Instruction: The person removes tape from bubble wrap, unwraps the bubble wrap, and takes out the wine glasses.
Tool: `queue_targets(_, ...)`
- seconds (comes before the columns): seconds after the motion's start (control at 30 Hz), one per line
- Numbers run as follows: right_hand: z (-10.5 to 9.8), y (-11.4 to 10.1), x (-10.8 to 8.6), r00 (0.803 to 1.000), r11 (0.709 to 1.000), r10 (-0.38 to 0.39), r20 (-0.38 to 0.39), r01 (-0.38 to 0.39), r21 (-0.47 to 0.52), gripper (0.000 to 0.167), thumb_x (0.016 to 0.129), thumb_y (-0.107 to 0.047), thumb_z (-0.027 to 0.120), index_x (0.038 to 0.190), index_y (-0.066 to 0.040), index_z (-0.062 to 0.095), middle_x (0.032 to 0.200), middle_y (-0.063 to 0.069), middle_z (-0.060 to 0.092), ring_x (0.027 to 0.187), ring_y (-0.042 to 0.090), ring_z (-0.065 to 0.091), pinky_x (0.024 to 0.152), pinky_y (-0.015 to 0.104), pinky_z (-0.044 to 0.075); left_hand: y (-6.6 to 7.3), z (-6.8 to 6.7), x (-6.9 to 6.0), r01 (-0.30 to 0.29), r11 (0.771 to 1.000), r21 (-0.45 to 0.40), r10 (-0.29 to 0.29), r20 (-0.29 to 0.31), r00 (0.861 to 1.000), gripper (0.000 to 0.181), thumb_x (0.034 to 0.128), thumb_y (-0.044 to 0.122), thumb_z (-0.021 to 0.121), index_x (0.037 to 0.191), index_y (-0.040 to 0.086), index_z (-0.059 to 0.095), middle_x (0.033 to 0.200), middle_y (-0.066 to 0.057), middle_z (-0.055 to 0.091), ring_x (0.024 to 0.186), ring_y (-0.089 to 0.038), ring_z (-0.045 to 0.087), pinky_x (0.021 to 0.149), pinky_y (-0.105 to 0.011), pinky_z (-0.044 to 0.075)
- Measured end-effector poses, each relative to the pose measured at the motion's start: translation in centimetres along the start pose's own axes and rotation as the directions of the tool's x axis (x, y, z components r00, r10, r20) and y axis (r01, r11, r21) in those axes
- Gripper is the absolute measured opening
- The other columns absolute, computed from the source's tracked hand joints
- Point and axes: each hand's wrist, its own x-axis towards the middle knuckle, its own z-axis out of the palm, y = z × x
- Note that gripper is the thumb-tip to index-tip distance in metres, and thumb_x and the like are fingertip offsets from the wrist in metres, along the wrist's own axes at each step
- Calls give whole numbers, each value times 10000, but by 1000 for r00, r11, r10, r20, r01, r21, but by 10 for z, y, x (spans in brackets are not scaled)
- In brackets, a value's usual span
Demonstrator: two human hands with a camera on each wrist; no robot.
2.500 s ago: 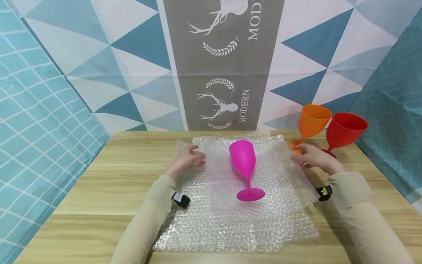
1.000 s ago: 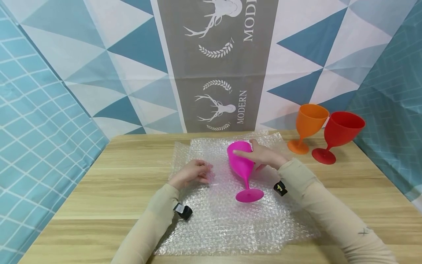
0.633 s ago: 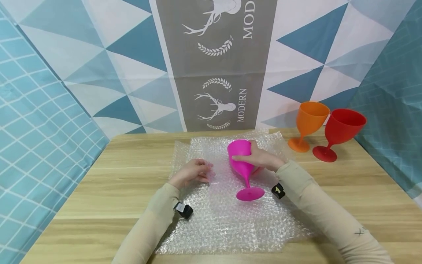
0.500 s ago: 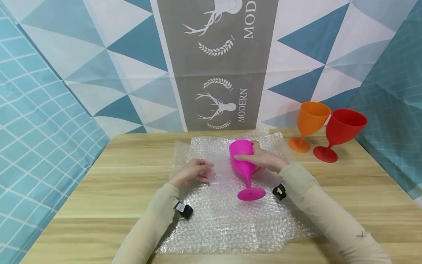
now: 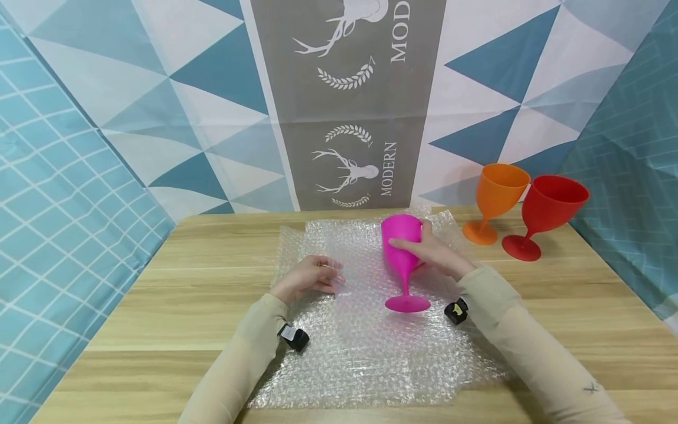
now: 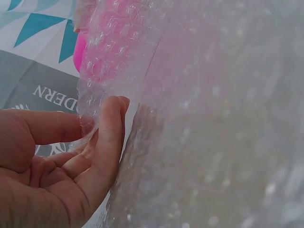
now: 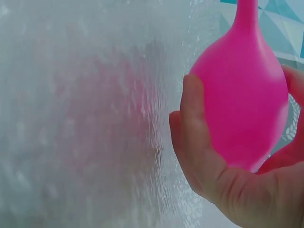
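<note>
In the head view a pink plastic goblet (image 5: 401, 250) leans over the bubble wrap (image 5: 365, 371), its foot toward me. My right hand (image 5: 436, 253) grips its bowl from the right, thumb across the near side. The right wrist view shows fingers and thumb curled round the bowl (image 7: 247, 99). At the left part of the wrap is my left hand (image 5: 309, 275). Seen from the left wrist, that hand (image 6: 71, 166) pinches the edge of a bubble wrap sheet (image 6: 111, 61) between thumb and fingers, and pink shows through the sheet.
An orange goblet (image 5: 498, 191) and a red goblet (image 5: 551, 206) stand upright at the table's back right. Several overlapping wrap layers lie on the wooden table (image 5: 175, 318). A patterned curtain (image 5: 349, 106) hangs behind it.
My right hand has come from the wrap's right edge to the pink goblet and gripped it. The goblet has shifted slightly right and away from me. My left hand has moved down a little.
</note>
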Motion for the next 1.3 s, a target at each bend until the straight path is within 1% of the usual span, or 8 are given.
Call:
queue_targets(0.27, -15, 1, -2, 991, 998, -43, -125, 48, 41, 974, 804, -495, 602, 1418, -74, -27, 1299, 225, 329, 1029, 332, 498, 736, 352, 537, 0, -2, 0, -9, 1000, 17, 8, 2, 1000, 340, 877, -20, 472, 1191, -148, 457, 909, -186, 662, 666, -113, 617, 690, -277, 551)
queue_targets(0.5, -29, 1, -9, 976, 986, -57, -212, 87, 140, 984, 842, -428, 577, 1406, -122, -168, 1389, 259, 198, 1192, 389, 359, 878, 456, 476, 0, 0, 0, -4, 1000, 28, 4, 5, 1000, 330, 880, -15, 477, 1189, -129, 475, 838, -107, 653, 657, -112, 610, 676, -277, 552)
queue_targets(0.7, -40, 1, -15, 929, 982, -31, -369, 97, 161, 1013, 824, -452, 588, 1378, -143, -201, 1423, 256, 148, 1261, 406, 274, 930, 512, 423, -1, -1, -1, -10, 1000, 28, 10, 7, 1000, 336, 887, -5, 476, 1200, -126, 470, 873, -133, 656, 665, -117, 613, 686, -283, 552)
queue_targets(0.87, -51, 4, -23, 895, 972, -30, -444, 130, 197, 985, 824, -451, 590, 1369, -142, -169, 1428, 226, 139, 1285, 371, 240, 989, 497, 377, -1, -2, -1, -10, 1000, 28, 10, 13, 1000, 335, 888, -3, 479, 1201, -123, 473, 876, -130, 658, 670, -115, 614, 695, -282, 551)
queue_targets(0.93, -54, 4, -27, 886, 958, -25, -462, 154, 244, 993, 819, -446, 603, 1364, -173, -180, 1440, 189, 116, 1300, 349, 220, 1001, 482, 368, -1, -2, -1, -11, 999, 31, 10, 15, 1000, 333, 889, -3, 478, 1199, -125, 473, 867, -121, 654, 669, -113, 614, 697, -282, 551)
queue_targets(1.03, -59, 3, -35, 880, 914, -10, -475, 200, 352, 993, 806, -415, 635, 1354, -257, -177, 1453, 118, 79, 1323, 304, 181, 1005, 465, 363, -1, -2, -1, -10, 999, 34, 10, 15, 1000, 330, 891, -3, 476, 1197, -126, 474, 850, -108, 648, 666, -111, 611, 697, -281, 550)
queue_targets(1.1, -62, 3, -38, 874, 903, 1, -486, 208, 376, 979, 802, -412, 639, 1350, -288, -164, 1456, 84, 69, 1333, 286, 161, 1007, 457, 361, -1, -2, -1, -9, 999, 34, 9, 15, 1000, 330, 892, -2, 475, 1198, -126, 474, 840, -97, 643, 664, -110, 611, 698, -280, 550)
queue_targets(1.3, -72, 5, -45, 835, 929, 23, -550, 185, 320, 932, 804, -462, 610, 1352, -276, -120, 1471, 54, 73, 1352, 256, 144, 1039, 435, 340, -1, -2, -1, -10, 999, 37, 9, 16, 1000, 332, 890, -2, 479, 1198, -128, 474, 820, -81, 626, 667, -116, 612, 709, -287, 550)
